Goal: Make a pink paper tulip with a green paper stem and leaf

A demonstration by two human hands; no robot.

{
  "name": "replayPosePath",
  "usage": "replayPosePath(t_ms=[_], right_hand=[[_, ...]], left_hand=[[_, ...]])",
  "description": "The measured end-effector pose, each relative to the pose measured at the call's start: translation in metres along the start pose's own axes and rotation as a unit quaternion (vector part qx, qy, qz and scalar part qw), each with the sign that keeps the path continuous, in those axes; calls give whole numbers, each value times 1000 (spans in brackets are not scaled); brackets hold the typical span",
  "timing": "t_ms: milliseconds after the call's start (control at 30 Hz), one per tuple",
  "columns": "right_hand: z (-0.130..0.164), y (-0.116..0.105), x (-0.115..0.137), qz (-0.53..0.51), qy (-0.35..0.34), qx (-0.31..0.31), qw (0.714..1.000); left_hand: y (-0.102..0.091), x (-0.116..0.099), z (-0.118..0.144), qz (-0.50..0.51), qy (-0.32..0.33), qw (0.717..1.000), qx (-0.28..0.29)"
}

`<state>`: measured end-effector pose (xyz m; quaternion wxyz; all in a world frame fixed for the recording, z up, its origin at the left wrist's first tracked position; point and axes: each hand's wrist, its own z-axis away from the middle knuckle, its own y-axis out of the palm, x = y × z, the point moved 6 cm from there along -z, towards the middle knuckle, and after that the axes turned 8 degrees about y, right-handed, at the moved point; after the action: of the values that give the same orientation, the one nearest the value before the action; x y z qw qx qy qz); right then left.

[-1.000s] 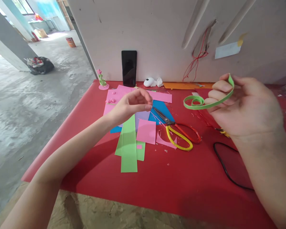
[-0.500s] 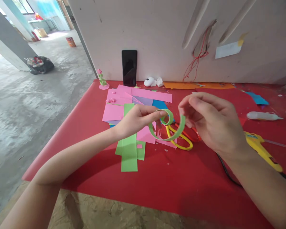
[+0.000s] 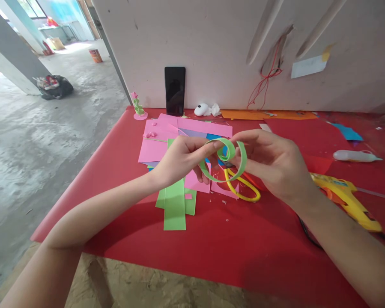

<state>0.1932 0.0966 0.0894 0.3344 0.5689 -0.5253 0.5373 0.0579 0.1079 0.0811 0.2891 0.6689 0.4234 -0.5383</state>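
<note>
A narrow green paper strip [image 3: 227, 180] is curled into a small coil with a wider loop hanging round it, held up above the table. My left hand [image 3: 187, 158] pinches the coil's upper left side between thumb and fingers. From the other side, my right hand [image 3: 272, 160] has its thumb and fingertips at the coil's right edge; the strip's free end curves up in front of these fingers. Just below, the scissors [image 3: 248, 191] with yellow and red handles lie partly hidden by the strip and my right hand. Flat green paper pieces [image 3: 174, 209] lie under my left wrist.
Pink paper sheets [image 3: 153, 149] are layered on the red table [image 3: 211, 256]. A phone [image 3: 175, 90] leans against the back panel beside a small paper flower [image 3: 137, 107]. At right lie a yellow glue gun [image 3: 349, 203] with its cable and a clear glue tube [image 3: 356, 156].
My right hand has moved left and its fingertips have come to the coil. The strip's loop has tightened and risen slightly. More of the glue gun shows.
</note>
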Motion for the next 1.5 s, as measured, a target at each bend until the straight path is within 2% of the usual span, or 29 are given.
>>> replayPosePath(t_ms=[100, 233, 433, 533, 800, 900, 1033, 1133, 1267, 1367, 1500], right_hand=[[4, 0, 3, 40, -20, -36, 998], [10, -2, 12, 118, -81, -109, 984], [18, -2, 24, 183, -139, -163, 959], [18, -3, 21, 159, -122, -164, 966], [13, -9, 12, 56, -60, -154, 985], [9, -12, 14, 14, -41, -130, 991], [7, -20, 17, -21, -30, -128, 991], [8, -25, 21, 16, -26, -132, 991], [9, -25, 29, 160, -41, -128, 978], [9, -21, 31, 247, -62, -93, 962], [9, -17, 29, 278, -80, -56, 956]], left_hand=[[3, 1, 2, -16, -2, 1000, 18], [6, 0, 4, -43, 3, 999, 33], [0, -2, 2, 7, -47, 999, 20], [-5, 1, -2, 25, -63, 998, 15], [-10, 3, -4, 25, -44, 999, 18], [-3, 9, -4, 37, -29, 998, 31], [12, 25, -2, 75, -25, 993, 85], [17, 37, -1, 113, -34, 988, 95], [16, 41, -4, 184, -28, 980, 76], [19, 38, -5, 252, -26, 963, 87], [22, 34, -2, 244, -9, 965, 100]])
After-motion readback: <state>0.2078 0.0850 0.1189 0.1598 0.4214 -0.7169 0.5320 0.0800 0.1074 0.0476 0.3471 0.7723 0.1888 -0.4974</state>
